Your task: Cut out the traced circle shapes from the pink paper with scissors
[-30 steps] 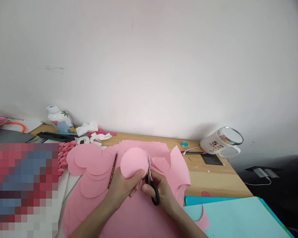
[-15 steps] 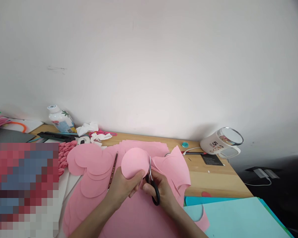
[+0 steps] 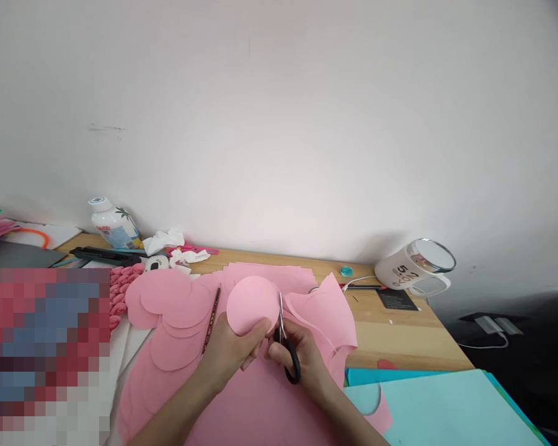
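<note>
My left hand (image 3: 239,347) pinches a round pink paper disc (image 3: 252,305) between thumb and fingers, near its lower right edge. In my right hand (image 3: 300,353) are scissors (image 3: 292,362) with black handles and silver blades. The blades point up along the disc's right edge and look nearly closed. A curved pink paper offcut (image 3: 337,310) lies just to the right of the blades. Beneath both hands is a large pink paper sheet (image 3: 265,402). Overlapping pink paper circles (image 3: 174,347) are heaped left of my left hand, with a patterned pencil (image 3: 212,319) on the paper beside them.
A white lidded mug (image 3: 402,269) stands at the back right, near a teal paper coil (image 3: 346,271). Light blue sheets (image 3: 437,409) lie at the front right. A white bottle (image 3: 114,226), crumpled tissue (image 3: 163,240) and a black tool (image 3: 105,255) line the back left.
The hands and disc stay almost in place. The scissor blades have come closer together, and the pink offcut beside them has shifted slightly.
</note>
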The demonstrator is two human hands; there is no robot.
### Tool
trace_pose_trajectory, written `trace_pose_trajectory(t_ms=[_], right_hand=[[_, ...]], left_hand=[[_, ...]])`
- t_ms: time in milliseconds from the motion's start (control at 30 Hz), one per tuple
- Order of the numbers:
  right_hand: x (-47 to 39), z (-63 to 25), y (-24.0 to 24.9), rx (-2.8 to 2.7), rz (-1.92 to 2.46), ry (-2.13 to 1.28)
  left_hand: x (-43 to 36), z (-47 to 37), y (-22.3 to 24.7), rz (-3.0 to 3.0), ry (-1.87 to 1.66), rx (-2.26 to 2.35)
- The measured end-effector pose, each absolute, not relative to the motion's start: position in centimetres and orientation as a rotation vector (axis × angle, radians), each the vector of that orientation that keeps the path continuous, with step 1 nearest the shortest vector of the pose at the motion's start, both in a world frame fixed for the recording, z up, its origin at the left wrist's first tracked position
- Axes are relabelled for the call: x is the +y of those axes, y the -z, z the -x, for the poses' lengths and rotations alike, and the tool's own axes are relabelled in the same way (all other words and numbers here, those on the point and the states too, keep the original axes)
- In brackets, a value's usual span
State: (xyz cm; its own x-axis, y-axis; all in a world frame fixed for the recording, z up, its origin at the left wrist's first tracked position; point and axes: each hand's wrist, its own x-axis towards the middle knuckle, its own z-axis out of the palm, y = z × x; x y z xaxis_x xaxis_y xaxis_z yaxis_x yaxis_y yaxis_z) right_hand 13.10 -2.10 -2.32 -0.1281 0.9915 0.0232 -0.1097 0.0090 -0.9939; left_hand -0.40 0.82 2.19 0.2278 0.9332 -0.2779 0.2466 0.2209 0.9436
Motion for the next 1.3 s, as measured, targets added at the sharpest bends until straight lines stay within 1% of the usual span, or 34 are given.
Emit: trace_pose_trajectory(t_ms=[933,1300], right_hand=[[-2.12,-13.13,2.21,-1.195,1.136,-1.366],[-2.17,-13.21,2.18,-1.200,1.102,-1.376]], left_hand=[[0.83,0.24,-2.66,-1.264,-0.754,1.263],[0.78,0.39,-2.46,-1.245,-0.765,1.235]])
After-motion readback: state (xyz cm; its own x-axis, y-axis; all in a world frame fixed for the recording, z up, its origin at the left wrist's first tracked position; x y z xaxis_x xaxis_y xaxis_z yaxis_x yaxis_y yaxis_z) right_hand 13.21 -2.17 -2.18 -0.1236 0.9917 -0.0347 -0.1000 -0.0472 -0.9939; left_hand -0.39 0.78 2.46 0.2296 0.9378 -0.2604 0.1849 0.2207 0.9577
